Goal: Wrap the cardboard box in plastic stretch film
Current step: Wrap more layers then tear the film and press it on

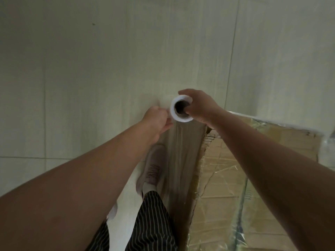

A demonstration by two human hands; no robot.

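A roll of stretch film (pixel 175 113) stands upright in the middle of the head view, its white end and dark hollow core facing me. My right hand (pixel 201 107) grips the top of the roll, with the thumb hooked into the core. My left hand (pixel 156 120) holds the roll's left side lower down. A sheet of clear film (pixel 181 156) runs down from the roll to the tall cardboard box (pixel 241 178) at the lower right. The box's top and side carry shiny wrinkled film.
Pale floor tiles (pixel 90 78) fill the left and upper parts of the view. My foot in a light shoe (pixel 152 169) and a striped trouser leg (pixel 154 221) stand just left of the box. Clear plastic (pixel 328 149) shows at the right edge.
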